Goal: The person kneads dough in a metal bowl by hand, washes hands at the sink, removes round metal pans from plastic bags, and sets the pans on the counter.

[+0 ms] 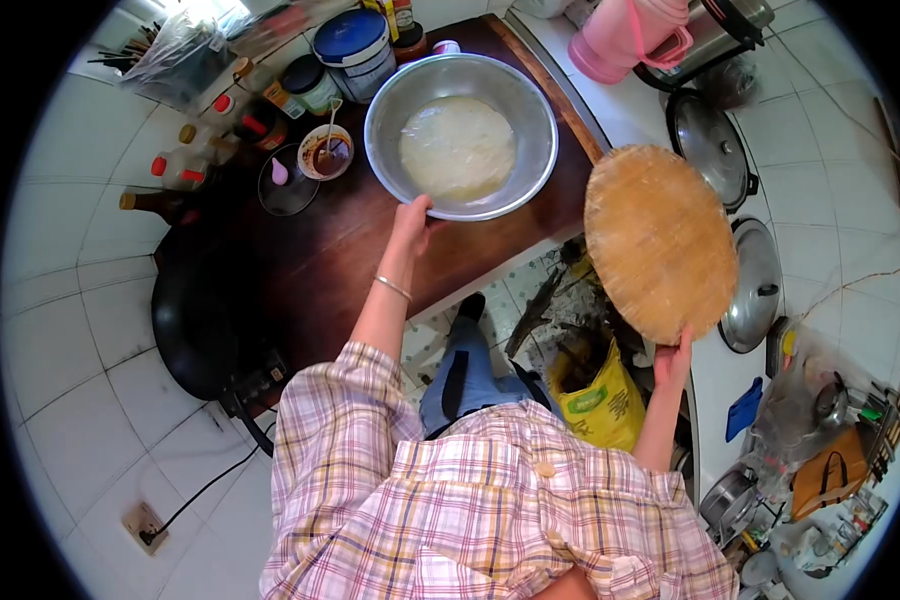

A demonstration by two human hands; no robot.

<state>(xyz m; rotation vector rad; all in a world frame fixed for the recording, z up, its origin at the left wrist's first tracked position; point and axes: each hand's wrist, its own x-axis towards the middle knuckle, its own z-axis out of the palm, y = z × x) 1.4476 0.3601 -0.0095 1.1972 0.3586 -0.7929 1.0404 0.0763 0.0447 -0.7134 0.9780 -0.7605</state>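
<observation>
A person's left arm reaches forward, the left hand [412,222] clamped on the near rim of a round silver metal basin [533,135] holding a pale, dough-like mass [457,148] atop a dark-brown wooden counter [315,250]. The lowered right hand [673,362] pinches a round tan board [660,245] beside it, fingers partly hidden.

Hands: two, one left hand [408,228], one right hand [673,362]. Bracelets: one [393,287]. Steel basins: one [532,135], with one pale doughy mass [457,148]. Round tan boards: one [660,245]. Pot lids: three, comprising one pink-knobbed lid [295,197], one dark-rimmed lid [708,142], one metal lid [748,295]. Sauce bowls: one [342,165]. Spoons: one [333,117]. Woks: one [185,325]. Pink jugs: one [625,45]. Yellow bags: one [610,408]. Wall sockets: one [140,522]. Bottles [182,170]: several, overlapping; exact count unclear.
</observation>
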